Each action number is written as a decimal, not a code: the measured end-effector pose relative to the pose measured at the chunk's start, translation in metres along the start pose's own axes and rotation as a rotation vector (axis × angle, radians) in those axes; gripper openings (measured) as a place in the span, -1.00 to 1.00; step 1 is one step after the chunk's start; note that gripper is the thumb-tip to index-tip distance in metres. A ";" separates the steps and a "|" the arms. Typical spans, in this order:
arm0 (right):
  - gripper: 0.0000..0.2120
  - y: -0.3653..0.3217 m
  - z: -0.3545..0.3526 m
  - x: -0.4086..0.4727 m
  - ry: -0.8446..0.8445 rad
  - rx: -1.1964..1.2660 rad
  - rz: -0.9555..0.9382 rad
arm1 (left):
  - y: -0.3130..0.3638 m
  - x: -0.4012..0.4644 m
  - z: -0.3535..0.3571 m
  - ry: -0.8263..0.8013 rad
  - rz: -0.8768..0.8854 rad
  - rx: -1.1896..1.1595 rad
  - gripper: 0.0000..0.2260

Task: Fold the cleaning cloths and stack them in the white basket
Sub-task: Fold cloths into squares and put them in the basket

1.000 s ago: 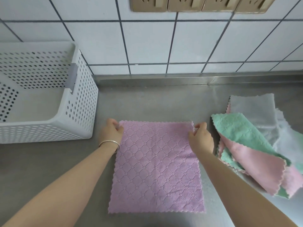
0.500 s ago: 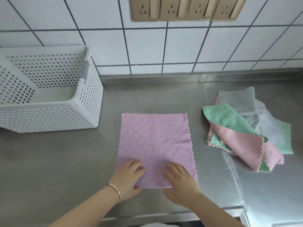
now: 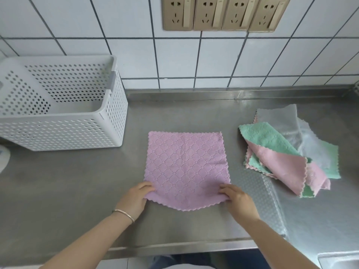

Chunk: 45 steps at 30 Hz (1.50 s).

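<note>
Two hands (image 3: 134,199) (image 3: 238,200) pinch purple cloth (image 3: 186,167) — basket (image 3: 62,131) apart.

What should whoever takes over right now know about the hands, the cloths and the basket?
Left hand pinches the near left corner of the purple cloth; right hand pinches the near right corner.
The cloth lies flat and unfolded on the steel counter.
The unfolded pile sits to its right.
White basket, far left, shows no cloths.
Done: none folded.
Left: fold and stack every cloth.

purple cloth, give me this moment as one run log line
step: first fold starting | purple cloth: flat on counter | left hand, right hand: pinching near corners | white basket: no cloths visible
</note>
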State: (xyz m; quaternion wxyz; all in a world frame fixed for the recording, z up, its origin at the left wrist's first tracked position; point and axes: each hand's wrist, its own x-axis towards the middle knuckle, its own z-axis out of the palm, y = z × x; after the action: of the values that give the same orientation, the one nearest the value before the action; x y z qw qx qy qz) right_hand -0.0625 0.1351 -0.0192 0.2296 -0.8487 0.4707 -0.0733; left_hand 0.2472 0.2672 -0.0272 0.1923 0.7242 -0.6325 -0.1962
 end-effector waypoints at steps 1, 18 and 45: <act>-0.61 0.003 -0.003 0.002 -0.018 0.055 0.042 | -0.001 -0.001 -0.006 0.011 -0.054 -0.065 -0.62; -0.93 -0.003 -0.055 0.032 -0.370 0.226 0.405 | 0.025 0.012 -0.053 -0.247 -0.498 -0.359 -0.89; -0.77 -0.006 -0.021 0.054 0.063 0.281 0.829 | 0.012 0.084 -0.004 -0.091 -0.764 0.076 -0.70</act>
State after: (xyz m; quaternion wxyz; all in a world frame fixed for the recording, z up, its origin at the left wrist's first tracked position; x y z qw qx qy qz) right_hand -0.0359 0.0861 -0.0025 0.3382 -0.5462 0.7637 -0.0642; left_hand 0.2498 0.1823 -0.0207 0.0500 0.9049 -0.3318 -0.2619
